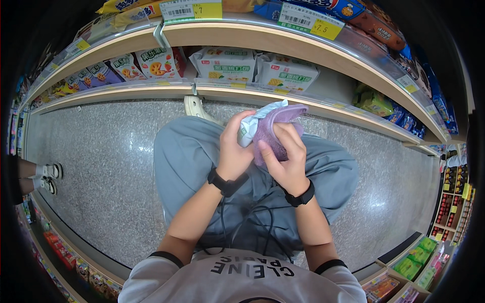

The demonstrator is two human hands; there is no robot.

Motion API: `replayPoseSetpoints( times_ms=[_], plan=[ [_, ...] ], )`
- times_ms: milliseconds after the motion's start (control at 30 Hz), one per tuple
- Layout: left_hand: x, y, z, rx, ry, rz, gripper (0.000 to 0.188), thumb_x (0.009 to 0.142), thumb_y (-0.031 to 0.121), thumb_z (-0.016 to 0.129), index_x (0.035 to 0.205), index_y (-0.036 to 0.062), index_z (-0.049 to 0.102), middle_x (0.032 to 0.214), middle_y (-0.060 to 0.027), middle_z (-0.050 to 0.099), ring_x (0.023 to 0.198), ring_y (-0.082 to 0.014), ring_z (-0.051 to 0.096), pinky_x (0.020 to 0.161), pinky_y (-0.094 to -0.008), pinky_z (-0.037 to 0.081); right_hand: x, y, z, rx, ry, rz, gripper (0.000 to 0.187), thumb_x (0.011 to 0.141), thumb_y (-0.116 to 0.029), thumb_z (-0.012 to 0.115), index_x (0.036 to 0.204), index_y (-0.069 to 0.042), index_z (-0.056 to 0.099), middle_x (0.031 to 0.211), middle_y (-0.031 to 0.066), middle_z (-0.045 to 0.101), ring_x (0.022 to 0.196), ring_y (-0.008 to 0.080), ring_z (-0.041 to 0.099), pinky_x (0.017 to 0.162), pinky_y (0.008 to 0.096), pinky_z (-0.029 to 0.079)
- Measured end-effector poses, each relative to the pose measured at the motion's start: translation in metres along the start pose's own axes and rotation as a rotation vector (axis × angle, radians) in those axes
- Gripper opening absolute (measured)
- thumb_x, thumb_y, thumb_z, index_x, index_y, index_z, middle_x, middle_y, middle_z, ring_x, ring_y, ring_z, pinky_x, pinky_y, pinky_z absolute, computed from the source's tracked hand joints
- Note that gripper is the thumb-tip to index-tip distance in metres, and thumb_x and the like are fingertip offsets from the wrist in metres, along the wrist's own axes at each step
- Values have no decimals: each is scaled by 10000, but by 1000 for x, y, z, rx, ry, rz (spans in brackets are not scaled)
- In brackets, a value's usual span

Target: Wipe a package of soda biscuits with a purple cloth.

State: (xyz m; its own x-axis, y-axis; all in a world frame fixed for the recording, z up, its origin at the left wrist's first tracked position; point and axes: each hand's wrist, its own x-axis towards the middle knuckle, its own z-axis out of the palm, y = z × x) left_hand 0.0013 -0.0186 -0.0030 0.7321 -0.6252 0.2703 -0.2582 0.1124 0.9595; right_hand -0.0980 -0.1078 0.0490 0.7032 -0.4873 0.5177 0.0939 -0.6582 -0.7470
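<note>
My left hand (235, 150) is closed around a small white and pale-blue snack packet (247, 131), held above my lap. A purple cloth (264, 132) with a thick hemmed edge lies against the packet's right side. Bunched into that cloth are the fingers of my right hand (289, 154), the thumb pressing on its near face. The cloth covers much of the packet. Black bands sit on both wrists. On the low shelf ahead, white and green biscuit packs (225, 64) stand in a row.
Ahead, a wooden shelf edge (262, 38) overhangs a lower shelf with snack boxes (129, 65) and a green packet (375, 102). My crossed legs in grey trousers (189, 146) rest on the speckled floor (108, 146). Another person's shoes (52, 171) are at the left.
</note>
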Motion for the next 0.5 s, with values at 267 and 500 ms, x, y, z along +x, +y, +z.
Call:
replayPoseSetpoints(
  times_ms=[267, 500],
  plan=[
    [1, 11, 1, 99, -27, 41, 487, 651, -104, 627, 1109, 24, 526, 1029, -83, 563, 975, -177, 536, 876, -275, 397, -5, 8, -1, -1, -5, 73, 208, 721, -32, 679, 899, 58, 623, 698, 122, 553, 595, 237, 564, 551, 275, 437],
    [-2, 8, 2, -38, -24, 62, 450, 668, -84, 647, 1088, 30, 533, 1014, -89, 548, 969, -181, 530, 877, -274, 389, 3, 16, -11, -23, 64, 168, 188, 757, -7, 625, 929, 71, 627, 699, 122, 572, 594, 192, 567, 555, 264, 437]
  ],
)
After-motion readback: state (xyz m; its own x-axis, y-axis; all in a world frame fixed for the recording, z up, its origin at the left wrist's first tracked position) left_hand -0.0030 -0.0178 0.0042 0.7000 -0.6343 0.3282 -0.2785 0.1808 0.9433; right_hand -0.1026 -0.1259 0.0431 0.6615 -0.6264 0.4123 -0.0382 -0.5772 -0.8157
